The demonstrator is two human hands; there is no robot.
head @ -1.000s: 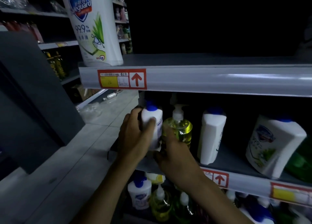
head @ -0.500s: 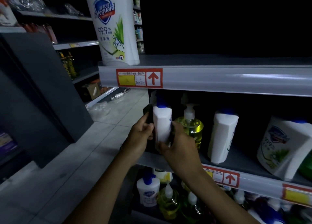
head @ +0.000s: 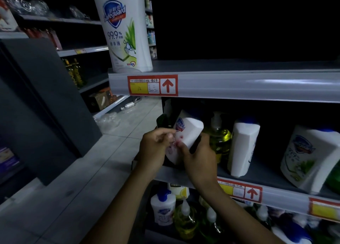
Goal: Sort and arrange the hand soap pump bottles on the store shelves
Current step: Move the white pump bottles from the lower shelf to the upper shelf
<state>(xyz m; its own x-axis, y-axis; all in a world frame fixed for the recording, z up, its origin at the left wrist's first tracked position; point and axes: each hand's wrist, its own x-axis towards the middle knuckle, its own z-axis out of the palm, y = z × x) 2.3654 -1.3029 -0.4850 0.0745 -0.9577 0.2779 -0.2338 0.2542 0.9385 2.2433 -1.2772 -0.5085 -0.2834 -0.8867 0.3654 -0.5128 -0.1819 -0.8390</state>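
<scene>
— What has moved?

— The bottle (head: pixel 187 131); half a second ago it stood upright with a narrow edge toward us, now its logo face shows and it leans.

— Leans which way?

— Long axis tilted, cap end up and to the right, base down and left, behind the hands; whether the base touches the shelf (head: pixel 285 194) I cannot tell.

— And the hold?

— Both on it; the left grip (head: pixel 154 149) pinches the left edge with curled fingers, the right grip (head: pixel 200 157) wraps the right side, thumb on the front face; it sits between the bottle and the yellow bottle (head: pixel 219 138).

— So the next move?

— Likely righting it, cap swung back left, and standing it at the shelf's left end, logo outward; the right grip looks better placed to steer.

— Its look?

— White, blue cap, blue shield logo, red marks lower down.
</scene>
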